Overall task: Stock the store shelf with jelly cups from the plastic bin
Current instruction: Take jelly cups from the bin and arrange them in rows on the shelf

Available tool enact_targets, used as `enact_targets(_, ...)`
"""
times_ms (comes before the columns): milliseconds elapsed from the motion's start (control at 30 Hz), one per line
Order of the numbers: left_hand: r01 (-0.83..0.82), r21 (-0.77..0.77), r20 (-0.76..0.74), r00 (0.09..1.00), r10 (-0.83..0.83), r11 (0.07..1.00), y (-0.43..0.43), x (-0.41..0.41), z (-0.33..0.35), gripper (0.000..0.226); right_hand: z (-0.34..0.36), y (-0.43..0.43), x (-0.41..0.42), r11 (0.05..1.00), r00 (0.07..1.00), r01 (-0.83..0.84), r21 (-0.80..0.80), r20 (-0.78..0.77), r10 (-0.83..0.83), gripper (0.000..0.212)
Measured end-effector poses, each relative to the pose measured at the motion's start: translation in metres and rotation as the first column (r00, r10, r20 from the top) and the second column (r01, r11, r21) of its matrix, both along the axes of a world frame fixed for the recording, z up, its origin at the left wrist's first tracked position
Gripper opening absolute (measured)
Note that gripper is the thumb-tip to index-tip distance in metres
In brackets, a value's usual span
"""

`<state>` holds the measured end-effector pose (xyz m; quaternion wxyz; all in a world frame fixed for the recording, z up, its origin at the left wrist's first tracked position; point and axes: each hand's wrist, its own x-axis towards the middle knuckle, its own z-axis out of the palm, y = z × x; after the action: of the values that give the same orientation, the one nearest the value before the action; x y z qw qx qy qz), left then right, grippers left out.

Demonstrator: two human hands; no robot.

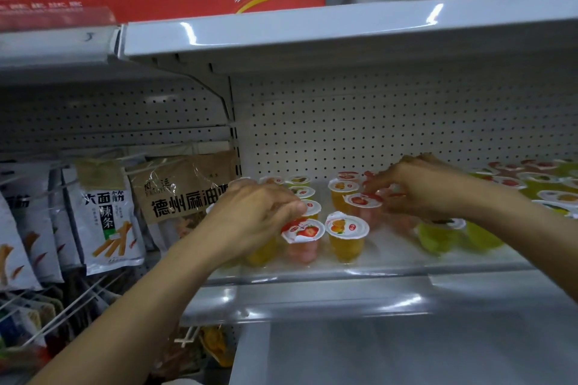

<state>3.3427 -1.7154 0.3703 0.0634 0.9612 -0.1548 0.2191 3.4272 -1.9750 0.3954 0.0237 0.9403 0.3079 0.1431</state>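
Left hand (253, 216) curls over jelly cups (301, 231) (grip unclear); right hand (416, 187) pinches a strawberry cup (362, 201) between both hands.

Shop, seemingly: pegboard shelving (375, 122) (hanging snack packets (106, 219))

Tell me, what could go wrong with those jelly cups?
The left hand reaches among close-packed cups, so it might knock the front strawberry cup toward the shelf edge, and it could fall. The green cups near the right hand look tipped and blurry; they may roll into others.
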Motion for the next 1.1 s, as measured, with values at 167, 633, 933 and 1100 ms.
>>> enact_targets(167, -0.022, 0.062, -0.177, 0.984, 0.033, 0.998, -0.008, -0.001, 0.002, 0.049, -0.009, 0.006, 0.012, 0.998, 0.998, -0.057, 0.018, -0.023, 0.058, 0.060)
enact_targets(633, -0.046, 0.019, -0.231, 0.972, 0.049, 0.999, -0.008, -0.002, 0.000, 0.046, -0.025, 0.028, 0.027, 0.960, 0.981, -0.187, 0.207, -0.004, 0.191, 0.025)
enact_targets(933, 0.000, -0.059, -0.167, 0.986, -0.009, 0.998, 0.003, 0.016, 0.009, 0.066, 0.002, 0.014, 0.045, 0.971, 0.986, -0.133, 0.197, -0.068, 0.149, 0.039)
enact_targets(1100, -0.047, -0.023, -0.279, 0.959, 0.039, 0.999, 0.005, 0.049, 0.024, 0.040, -0.003, 0.024, 0.081, 0.984, 0.985, -0.101, 0.144, -0.123, 0.119, 0.040)
